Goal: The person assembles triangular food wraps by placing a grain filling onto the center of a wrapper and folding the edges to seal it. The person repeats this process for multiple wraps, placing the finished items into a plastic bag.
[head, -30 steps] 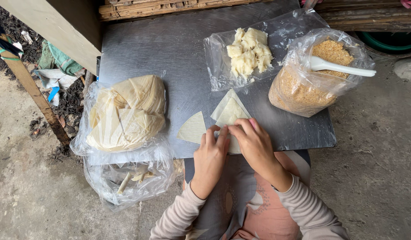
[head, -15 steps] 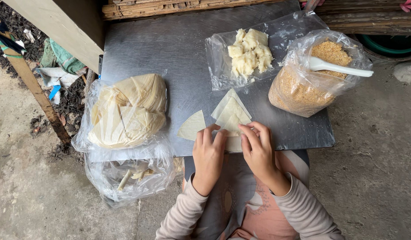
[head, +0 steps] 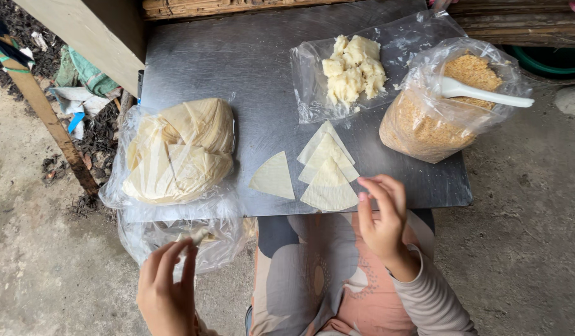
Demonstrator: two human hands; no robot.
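My left hand [head: 166, 289] is down beside the table, its fingertips pinching a small pale scrap [head: 197, 236] at the mouth of a clear plastic bag [head: 157, 242] that hangs under the table edge. Over the front edge of the table, my right hand [head: 383, 218] hovers with its fingers loosely curled and nothing in them. It is just right of a pile of pale triangular wrappers [head: 328, 171]. One single triangle [head: 274, 177] lies apart to the left of the pile.
On the grey metal table [head: 238, 56] sit a plastic-wrapped heap of folded wrappers [head: 178, 152], an opened bag of pale lumpy filling [head: 353, 68], and a bag of brown crumbs [head: 437, 121] with a white spoon [head: 486, 94]. Bare ground lies on both sides.
Both hands have left the wrapper at the table's front edge. My left hand has dropped down-left to the hanging bag. My right hand has drawn back to the right.
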